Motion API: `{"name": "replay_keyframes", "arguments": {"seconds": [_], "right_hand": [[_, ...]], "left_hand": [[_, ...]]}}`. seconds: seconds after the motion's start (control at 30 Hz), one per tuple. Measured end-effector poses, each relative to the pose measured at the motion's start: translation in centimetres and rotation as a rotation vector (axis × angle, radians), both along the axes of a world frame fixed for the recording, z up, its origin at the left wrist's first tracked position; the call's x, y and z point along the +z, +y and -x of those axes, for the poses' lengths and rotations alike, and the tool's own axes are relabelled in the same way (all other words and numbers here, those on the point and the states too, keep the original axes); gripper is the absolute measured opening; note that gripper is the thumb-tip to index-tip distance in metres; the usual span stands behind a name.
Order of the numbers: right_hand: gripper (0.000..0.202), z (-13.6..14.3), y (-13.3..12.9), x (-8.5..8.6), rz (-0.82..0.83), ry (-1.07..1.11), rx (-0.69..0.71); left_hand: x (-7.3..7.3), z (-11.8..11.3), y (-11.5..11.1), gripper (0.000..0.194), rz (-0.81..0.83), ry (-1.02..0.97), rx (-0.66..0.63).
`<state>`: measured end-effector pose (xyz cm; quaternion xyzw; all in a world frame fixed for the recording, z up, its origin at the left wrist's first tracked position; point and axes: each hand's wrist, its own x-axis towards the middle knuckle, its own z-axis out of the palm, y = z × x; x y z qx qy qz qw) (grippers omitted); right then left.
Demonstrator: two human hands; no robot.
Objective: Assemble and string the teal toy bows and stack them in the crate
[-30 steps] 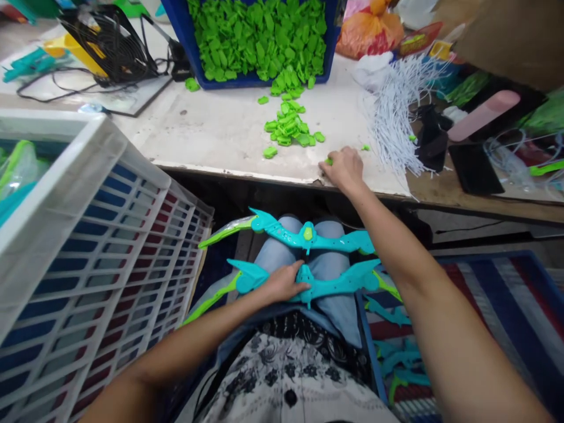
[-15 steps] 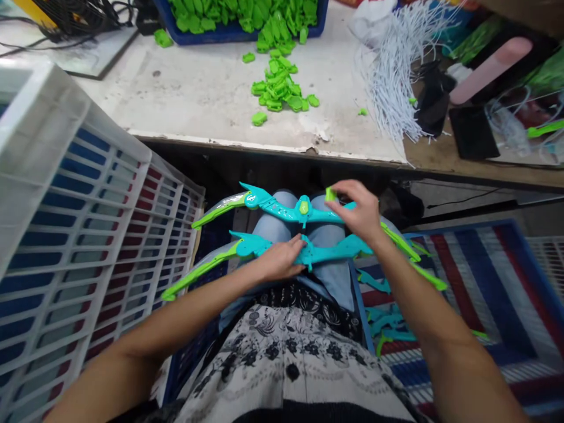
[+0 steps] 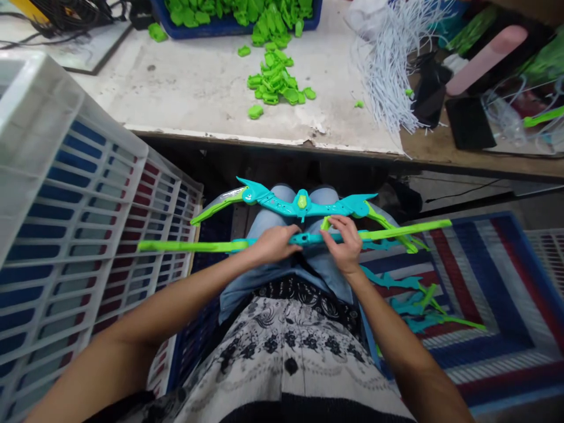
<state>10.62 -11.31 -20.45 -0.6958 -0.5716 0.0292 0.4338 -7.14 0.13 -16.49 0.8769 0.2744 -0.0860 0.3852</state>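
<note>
Across my lap lie two toy bows in turquoise and lime green. The farther toy bow (image 3: pixel 282 204) rests on my knees, with a green piece set at its centre. My left hand (image 3: pixel 277 243) grips the nearer toy bow (image 3: pixel 306 238) left of its middle; that bow is turned edge-on, so its limbs look nearly straight. In my right hand (image 3: pixel 345 242), a small green plastic piece (image 3: pixel 325 223) is pinched between thumb and fingers, just above the nearer bow's middle. The right fingers also seem to touch that bow.
On the white table (image 3: pixel 176 100) lies a pile of green pieces (image 3: pixel 277 82), before a blue bin (image 3: pixel 198 32) of more. White cords (image 3: pixel 388 70) hang at right. A white crate (image 3: pixel 101 176) stands left; more bows lie in a striped-lined crate (image 3: pixel 476 282) at right.
The nearer bow has been tipped from face-up to edge-on and raised slightly. My right hand has come down and left to its middle with the green piece.
</note>
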Motion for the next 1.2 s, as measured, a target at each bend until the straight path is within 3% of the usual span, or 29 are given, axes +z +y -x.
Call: {"name": "replay_keyframes", "arguments": {"seconds": [0.1,0.2,0.33,0.5,0.7,0.87,1.0,1.07,1.2], "right_hand": [[0.027,0.4,-0.2,0.4,0.042,-0.055,0.142],[0.024,1.2,-0.8,-0.4,0.134,-0.155,0.337],[0.025,2.1,-0.7,-1.7,0.209,-0.227,0.365],[0.024,2.6,0.0,-2.0,0.239,-0.228,0.327],[0.025,3.2,0.1,-1.8,0.233,-0.144,0.212],[0.054,3.4,1.0,-1.1,0.382,-0.139,0.058],[0.049,3.3,1.3,-0.7,0.491,-0.185,0.053],[0.048,2.7,1.2,-0.1,0.528,-0.155,0.095],[0.039,-0.7,2.7,3.7,0.606,0.06,0.484]], "left_hand": [[-0.8,-0.7,4.1,0.034,0.246,-0.062,-0.027],[-2.0,-1.2,6.4,0.042,0.426,-0.086,-0.01],[-3.2,-1.5,6.3,0.046,0.513,-0.097,0.05],[-3.7,-1.4,6.2,0.046,0.56,-0.146,0.046],[-4.0,-1.5,6.0,0.05,0.377,-0.08,-0.027],[-3.9,-2.0,5.4,0.045,0.343,-0.073,-0.011],[-4.0,-1.8,5.0,0.046,0.288,-0.103,-0.01],[-3.5,-1.3,4.2,0.045,0.182,-0.137,-0.032],[-1.5,0.7,1.1,0.04,-0.135,-0.104,-0.042]]}}
